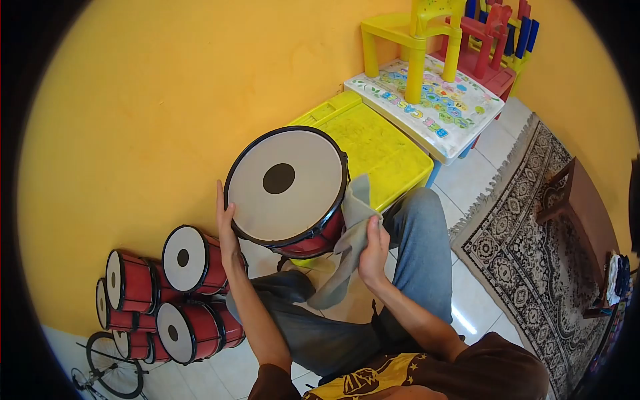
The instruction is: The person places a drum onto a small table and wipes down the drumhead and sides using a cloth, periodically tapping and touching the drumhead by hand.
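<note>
A red drum (312,247) with a pale head and a black centre dot stands before me, its head tilted up, over the end of a yellow plastic table (387,150). Against the drum's left side, close to the black rim, is my left hand (227,217), its fingers stretched out. My right hand (375,252) is closed around a grey cloth (348,248) at the drum's right side. The cloth hangs down towards my lap, and its upper end stands beside the rim. What the drum's underside rests on is hidden.
Several red drums (193,330) are stacked by the wall at lower left, near a bicycle wheel (115,363). A yellow chair (413,47) sits on a printed white table (460,110). A patterned rug (513,247) and brown wooden furniture (587,213) are on the right.
</note>
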Tool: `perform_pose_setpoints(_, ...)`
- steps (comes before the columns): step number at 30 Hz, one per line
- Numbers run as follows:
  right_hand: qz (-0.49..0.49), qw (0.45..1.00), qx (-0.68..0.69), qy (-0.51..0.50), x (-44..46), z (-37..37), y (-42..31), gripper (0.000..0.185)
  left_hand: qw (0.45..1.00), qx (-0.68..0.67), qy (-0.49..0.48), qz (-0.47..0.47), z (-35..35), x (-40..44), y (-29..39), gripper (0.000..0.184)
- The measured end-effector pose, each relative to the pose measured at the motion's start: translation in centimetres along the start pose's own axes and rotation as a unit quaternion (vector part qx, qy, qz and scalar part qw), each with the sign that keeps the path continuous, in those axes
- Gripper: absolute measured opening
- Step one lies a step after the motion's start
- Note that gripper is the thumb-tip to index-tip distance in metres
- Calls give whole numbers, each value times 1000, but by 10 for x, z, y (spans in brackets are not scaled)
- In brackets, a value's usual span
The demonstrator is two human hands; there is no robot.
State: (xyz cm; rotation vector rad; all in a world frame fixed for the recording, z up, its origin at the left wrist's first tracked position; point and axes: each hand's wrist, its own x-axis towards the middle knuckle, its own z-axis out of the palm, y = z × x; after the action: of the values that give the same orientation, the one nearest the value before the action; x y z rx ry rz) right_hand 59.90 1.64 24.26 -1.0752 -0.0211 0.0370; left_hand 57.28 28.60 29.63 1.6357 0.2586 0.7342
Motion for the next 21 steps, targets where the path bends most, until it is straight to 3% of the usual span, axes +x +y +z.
perform_pose_setpoints(1,-10,1000,10,2,0,5,-8,45,1000,-3,4,-16,-1,0,-3,75)
perform_pose_setpoints(2,5,997,-35,-61,2,3,-5,48,999,-6,7,-31,-4,1,-9,78)
perform_pose_setpoints(5,-8,998,18,-59,6,7,50,46,997,-55,9,-56,-9,2,-24,81)
perform_pose_setpoints(7,45,988,-42,-144,19,-1,62,57,994,-76,16,-75,-16,3,-35,81)
perform_pose_setpoints(9,15,987,-47,-154,41,6,57,60,991,-72,22,-107,-22,4,-45,82)
perform_pose_setpoints(12,-15,985,-59,-161,56,16,43,60,994,-100,23,-42,-13,5,-44,77)
perform_pose_setpoints(21,-36,981,-123,-146,-23,5,30,55,987,-141,53,-50,-9,5,-47,71)
